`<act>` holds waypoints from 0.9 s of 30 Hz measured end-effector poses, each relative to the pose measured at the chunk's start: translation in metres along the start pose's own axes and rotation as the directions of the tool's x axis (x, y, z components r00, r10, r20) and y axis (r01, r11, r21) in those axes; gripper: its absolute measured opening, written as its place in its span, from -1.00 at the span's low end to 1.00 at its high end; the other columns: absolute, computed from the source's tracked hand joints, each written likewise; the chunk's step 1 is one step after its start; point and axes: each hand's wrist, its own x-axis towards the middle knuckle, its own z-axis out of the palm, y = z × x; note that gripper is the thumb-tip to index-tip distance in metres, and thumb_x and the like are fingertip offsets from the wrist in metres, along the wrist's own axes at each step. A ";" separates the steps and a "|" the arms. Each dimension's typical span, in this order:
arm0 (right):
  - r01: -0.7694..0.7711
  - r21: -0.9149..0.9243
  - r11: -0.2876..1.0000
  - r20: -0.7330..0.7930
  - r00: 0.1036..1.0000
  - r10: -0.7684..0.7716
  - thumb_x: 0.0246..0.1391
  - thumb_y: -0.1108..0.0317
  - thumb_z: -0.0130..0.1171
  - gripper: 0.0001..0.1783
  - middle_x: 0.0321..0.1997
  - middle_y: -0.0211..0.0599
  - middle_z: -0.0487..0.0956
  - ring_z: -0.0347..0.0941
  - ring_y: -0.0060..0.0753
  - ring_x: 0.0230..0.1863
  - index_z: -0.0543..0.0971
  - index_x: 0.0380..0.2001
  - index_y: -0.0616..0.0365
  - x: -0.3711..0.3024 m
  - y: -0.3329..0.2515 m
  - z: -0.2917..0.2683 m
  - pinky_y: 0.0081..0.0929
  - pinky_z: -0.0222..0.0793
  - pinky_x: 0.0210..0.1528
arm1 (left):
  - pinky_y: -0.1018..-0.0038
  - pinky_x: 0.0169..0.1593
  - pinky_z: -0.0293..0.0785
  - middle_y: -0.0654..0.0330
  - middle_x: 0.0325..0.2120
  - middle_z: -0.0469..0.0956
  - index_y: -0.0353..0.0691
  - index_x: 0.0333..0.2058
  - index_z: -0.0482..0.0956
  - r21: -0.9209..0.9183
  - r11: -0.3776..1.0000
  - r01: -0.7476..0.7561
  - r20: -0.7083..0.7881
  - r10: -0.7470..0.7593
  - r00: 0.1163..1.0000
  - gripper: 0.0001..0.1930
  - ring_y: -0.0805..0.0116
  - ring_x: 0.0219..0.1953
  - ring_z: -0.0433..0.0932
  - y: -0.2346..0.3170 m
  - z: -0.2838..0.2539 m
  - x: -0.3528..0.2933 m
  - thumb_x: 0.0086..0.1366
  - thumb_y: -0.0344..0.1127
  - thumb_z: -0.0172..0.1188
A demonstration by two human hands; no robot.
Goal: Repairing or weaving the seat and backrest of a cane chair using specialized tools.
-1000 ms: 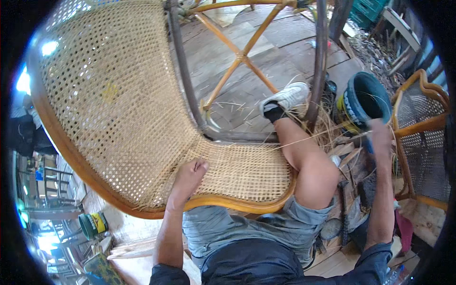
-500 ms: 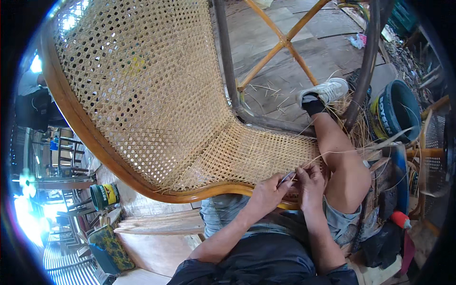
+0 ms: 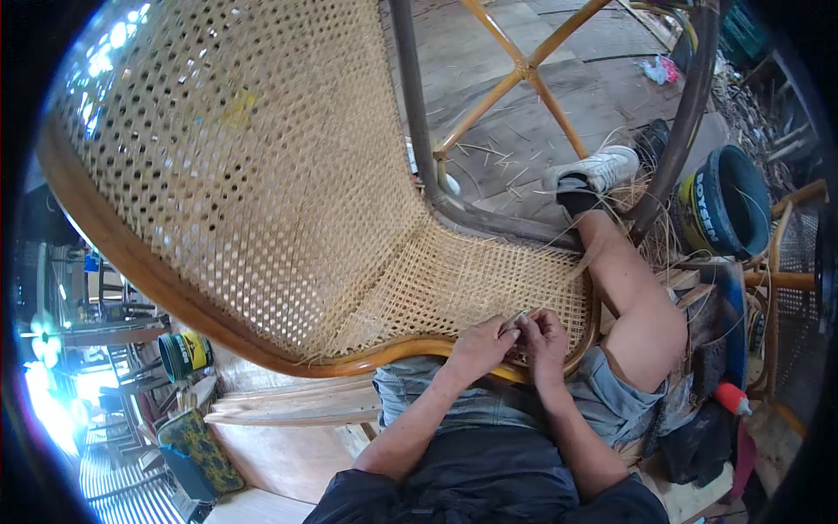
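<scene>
A chair with a woven cane panel (image 3: pixel 288 175) lies across my lap, its curved brown wooden rim (image 3: pixel 349 362) towards me. My left hand (image 3: pixel 478 351) and my right hand (image 3: pixel 543 346) meet over the near edge of the weave, fingertips pinched close together. A thin pale cane strand (image 3: pixel 587 262) rises from near my right fingers over the panel towards my bare knee. What sits between my left fingertips is small and mostly hidden. The hands partly cover the rim beneath them.
A dark chair leg frame (image 3: pixel 419 105) and crossed rattan braces (image 3: pixel 524 68) stand beyond the panel. Cane scraps lie around my white shoe (image 3: pixel 602 170). A dark green bucket (image 3: pixel 729 205), a red-orange bottle (image 3: pixel 731 398) and stacked wooden boards (image 3: pixel 292 403) are nearby.
Both hands have moved slightly left, staying together. The long strand that trailed off to the right now runs up over the panel. The dark thin piece at my left fingers shows less.
</scene>
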 end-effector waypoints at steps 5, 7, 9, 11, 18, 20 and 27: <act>-0.058 -0.022 0.998 -0.010 0.998 0.058 0.07 0.45 0.08 -0.88 -0.56 -0.51 0.40 0.26 -0.74 -0.53 0.42 -0.51 0.22 0.014 -0.009 -0.004 -0.72 0.21 -0.50 | 0.25 -0.31 0.38 -0.07 -0.53 0.48 -0.31 -0.35 0.47 -0.145 0.989 0.008 0.130 0.012 0.991 -0.73 0.02 -0.45 0.47 -0.009 -0.009 0.007 0.18 -0.17 0.03; 0.086 -0.084 0.993 -0.107 0.990 -0.095 0.06 0.46 0.08 -0.91 -0.55 -0.48 0.42 0.29 -0.72 -0.57 0.43 -0.48 0.22 0.031 -0.027 -0.008 -0.72 0.24 -0.54 | 0.46 -0.45 0.32 0.18 -0.64 0.42 -0.30 -0.32 0.48 -0.255 0.957 0.142 0.260 -0.074 0.963 -0.76 0.41 -0.59 0.33 -0.029 -0.014 0.003 0.19 -0.22 0.04; 0.044 0.050 0.998 -0.100 0.994 -0.039 0.06 0.46 0.09 -0.92 -0.55 -0.46 0.44 0.33 -0.68 -0.57 0.44 -0.47 0.21 0.047 -0.039 -0.013 -0.70 0.28 -0.54 | 0.52 -0.49 0.28 0.27 -0.65 0.39 -0.28 -0.35 0.48 -0.313 0.921 0.233 0.304 -0.135 0.943 -0.78 0.51 -0.61 0.30 -0.021 -0.036 -0.008 0.21 -0.23 0.04; 0.010 0.181 0.983 -0.088 0.996 0.006 0.05 0.46 0.11 -0.93 -0.55 -0.44 0.45 0.37 -0.65 -0.58 0.44 -0.45 0.20 0.052 -0.042 -0.015 -0.68 0.32 -0.55 | 0.64 -0.58 0.17 0.44 -0.67 0.30 -0.23 -0.40 0.47 -0.429 0.854 0.295 0.326 -0.158 0.932 -0.82 0.68 -0.66 0.20 -0.019 -0.042 -0.014 0.24 -0.24 0.04; -0.101 0.271 0.957 -0.050 0.992 0.119 0.06 0.39 0.15 -0.89 -0.53 -0.39 0.49 0.45 -0.57 -0.58 0.46 -0.39 0.18 0.053 -0.047 -0.011 -0.61 0.44 -0.55 | 0.64 -0.59 0.13 0.45 -0.67 0.27 -0.24 -0.39 0.46 -0.396 0.886 0.242 0.277 -0.136 0.951 -0.81 0.69 -0.66 0.17 -0.005 -0.056 -0.028 0.25 -0.24 0.04; -0.075 0.291 0.954 -0.032 0.996 0.088 0.07 0.37 0.14 -0.88 -0.52 -0.40 0.49 0.44 -0.57 -0.58 0.46 -0.40 0.18 0.053 -0.054 -0.015 -0.62 0.44 -0.55 | 0.64 -0.59 0.12 0.46 -0.67 0.26 -0.25 -0.36 0.48 -0.422 0.879 0.222 0.268 -0.113 0.957 -0.82 0.69 -0.65 0.17 0.004 -0.060 -0.036 0.25 -0.25 0.04; 0.171 0.189 0.967 -0.128 0.981 -0.148 0.10 0.39 0.10 -0.90 -0.48 -0.39 0.49 0.40 -0.61 -0.55 0.46 -0.36 0.19 0.048 -0.111 -0.038 -0.67 0.37 -0.53 | 0.66 -0.58 0.12 0.46 -0.67 0.27 -0.25 -0.30 0.50 -0.539 0.813 0.219 0.330 -0.036 0.943 -0.82 0.69 -0.64 0.17 -0.004 -0.067 -0.054 0.25 -0.26 0.05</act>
